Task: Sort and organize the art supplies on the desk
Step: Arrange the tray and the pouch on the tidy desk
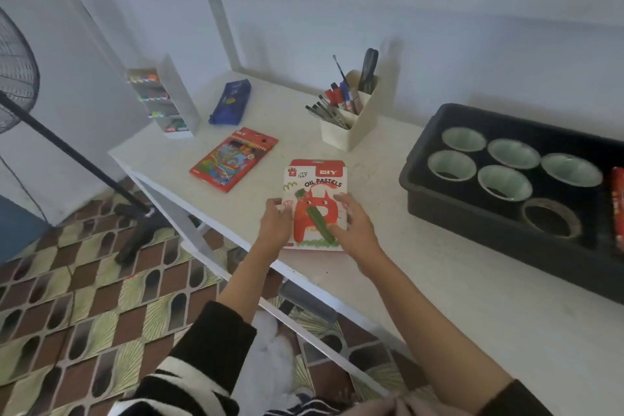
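A red and white oil pastels box (317, 186) lies flat near the front edge of the white desk (422, 263). My left hand (275, 226) grips its left side, with the thumb on top of the box. My right hand (354, 226) holds the right side, fingers laid over the cover. A red coloured pencil box (233, 159) lies to the left of it. Behind that sits a blue pencil case (230, 101). A cream pen holder (351, 121) with markers, pens and scissors stands at the back.
A black tray (439, 192) at the right holds several pale green cups, a tape roll (552, 218) and a red box (618, 209) at the frame edge. A white marker rack (162, 101) stands at the desk's left corner. A fan stand (67, 149) leans left of the desk.
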### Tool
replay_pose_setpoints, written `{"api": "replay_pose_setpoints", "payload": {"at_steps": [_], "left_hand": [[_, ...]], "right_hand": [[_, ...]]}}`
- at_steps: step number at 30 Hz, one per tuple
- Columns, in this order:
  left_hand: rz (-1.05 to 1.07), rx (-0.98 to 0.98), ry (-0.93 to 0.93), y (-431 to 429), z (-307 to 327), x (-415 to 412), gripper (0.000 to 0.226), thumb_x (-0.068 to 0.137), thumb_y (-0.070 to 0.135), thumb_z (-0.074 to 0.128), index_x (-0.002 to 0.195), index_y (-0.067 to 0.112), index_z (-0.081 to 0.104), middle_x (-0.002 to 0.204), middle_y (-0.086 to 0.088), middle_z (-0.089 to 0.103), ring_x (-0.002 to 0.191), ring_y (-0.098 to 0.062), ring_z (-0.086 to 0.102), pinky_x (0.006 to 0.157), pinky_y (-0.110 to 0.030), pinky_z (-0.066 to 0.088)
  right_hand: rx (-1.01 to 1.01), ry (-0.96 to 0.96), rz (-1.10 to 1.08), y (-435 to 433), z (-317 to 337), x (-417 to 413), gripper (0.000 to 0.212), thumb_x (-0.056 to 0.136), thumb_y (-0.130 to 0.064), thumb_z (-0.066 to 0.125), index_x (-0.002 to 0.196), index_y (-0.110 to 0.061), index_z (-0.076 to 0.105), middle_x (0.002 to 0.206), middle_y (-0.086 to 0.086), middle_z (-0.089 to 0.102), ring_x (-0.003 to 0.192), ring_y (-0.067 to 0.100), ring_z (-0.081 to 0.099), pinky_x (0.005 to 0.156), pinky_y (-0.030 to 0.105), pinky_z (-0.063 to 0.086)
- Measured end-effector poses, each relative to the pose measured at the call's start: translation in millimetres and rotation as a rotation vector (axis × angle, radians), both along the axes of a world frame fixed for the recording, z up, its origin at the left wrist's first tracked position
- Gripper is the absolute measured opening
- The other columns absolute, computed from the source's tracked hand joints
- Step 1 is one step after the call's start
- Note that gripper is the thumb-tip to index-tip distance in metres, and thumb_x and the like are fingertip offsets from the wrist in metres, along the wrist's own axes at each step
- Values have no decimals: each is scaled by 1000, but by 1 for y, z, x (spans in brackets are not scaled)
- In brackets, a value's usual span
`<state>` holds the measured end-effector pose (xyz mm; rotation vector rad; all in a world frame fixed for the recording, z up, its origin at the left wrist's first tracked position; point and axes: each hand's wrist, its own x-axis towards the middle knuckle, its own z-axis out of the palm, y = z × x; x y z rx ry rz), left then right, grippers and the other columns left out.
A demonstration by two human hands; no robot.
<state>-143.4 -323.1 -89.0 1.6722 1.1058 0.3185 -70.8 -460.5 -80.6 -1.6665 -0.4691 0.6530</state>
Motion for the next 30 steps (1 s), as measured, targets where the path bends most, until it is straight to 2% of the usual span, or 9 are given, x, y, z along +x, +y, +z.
{"api": "replay_pose_setpoints", "payload": {"at_steps": [3, 6, 9, 11, 15, 19, 25, 27, 30], "left_hand": [[3, -30, -87, 9, 19, -4, 34, 104, 22, 33, 137, 15, 33, 117, -9, 60, 94, -20, 66, 77, -39, 58], [-48, -77, -228, 3, 50, 3, 31, 102, 14, 36, 133, 18, 38, 112, -4, 64, 84, -12, 68, 65, -27, 58], [-151, -87, -297, -16, 74, 26, 32, 101, 12, 39, 131, 22, 40, 109, 0, 66, 84, -11, 69, 64, -24, 56], [-241, -82, -312, -36, 86, 47, 33, 102, 15, 39, 134, 23, 38, 112, 2, 65, 87, -12, 69, 66, -25, 57], [-427, -126, -359, -95, 107, 95, 24, 101, 17, 42, 112, 38, 42, 107, 11, 65, 83, -8, 69, 70, -27, 59], [-622, -149, -342, -165, 112, 145, 27, 100, 18, 44, 123, 33, 39, 115, 6, 63, 95, -14, 68, 83, -38, 58], [-804, -417, -251, -271, 95, 216, 43, 98, 5, 47, 139, 15, 36, 108, 0, 63, 90, -14, 66, 86, -40, 56], [-803, -494, -188, -303, 90, 234, 43, 97, 4, 48, 137, 13, 36, 110, -5, 61, 84, -13, 66, 78, -35, 57], [-794, -499, -136, -338, 82, 251, 24, 98, 7, 47, 120, 15, 42, 108, -5, 62, 77, -10, 64, 71, -28, 56]], "right_hand": [[62, 21, -17, 8, 23, 4, 43, 89, -4, 59, 127, -24, 51, 127, -7, 48, 102, 6, 52, 58, 11, 49], [83, -34, -58, 3, 50, 15, 39, 89, -4, 59, 117, -31, 55, 124, -13, 43, 100, 8, 50, 55, 15, 52], [129, -41, -135, -20, 76, 35, 37, 90, -5, 59, 113, -34, 57, 123, -17, 43, 105, 11, 52, 55, 20, 54], [166, -69, -187, -43, 88, 50, 35, 91, -7, 59, 113, -34, 57, 114, -23, 46, 99, 3, 57, 54, 18, 53], [149, -179, -340, -103, 99, 84, 32, 91, -11, 59, 113, -34, 55, 121, -13, 53, 97, 4, 61, 58, 14, 52], [47, -237, -526, -177, 99, 116, 35, 90, -17, 61, 117, -37, 53, 129, -11, 49, 100, 6, 60, 59, 14, 52], [-190, -255, -749, -284, 95, 157, 35, 88, -28, 64, 118, -38, 48, 128, -6, 49, 84, 4, 59, 52, 13, 46], [-334, -285, -773, -311, 85, 171, 39, 88, -32, 64, 124, -32, 50, 131, -3, 49, 85, 5, 56, 56, 13, 42], [-538, -362, -732, -337, 66, 187, 46, 89, -39, 60, 130, -22, 50, 135, 3, 48, 109, 17, 53, 80, 21, 43]]}}
